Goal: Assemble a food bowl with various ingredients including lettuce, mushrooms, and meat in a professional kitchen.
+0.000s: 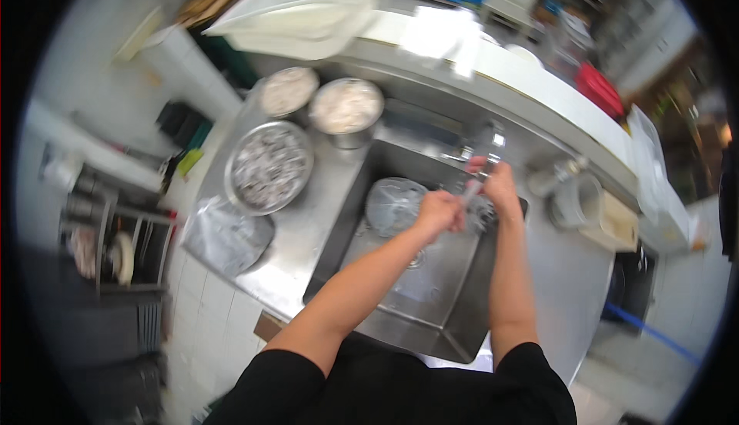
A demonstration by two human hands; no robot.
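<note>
Both my hands are over the sink (477, 286), close to the metal tap (494, 144). My left hand (441, 214) is closed, its fingers curled in. Whatever it may hold is hidden. To its right, my right hand (496, 185) is beside the spout, its fingers partly behind it and smeared by motion. A pale, blurred streak runs from the spout down between the hands; I cannot tell whether it is water or an object. Left of my left hand, a clear plastic bag (394, 203) sits in the sink.
On the left counter stand a bowl of greyish pieces (269, 167), two pots of pale food (346, 107) (289, 92) and a filled plastic bag (227, 236). White tubs (300, 17) rest on the back ledge. Right of the sink are a clear container (577, 200) and a beige bin (616, 225).
</note>
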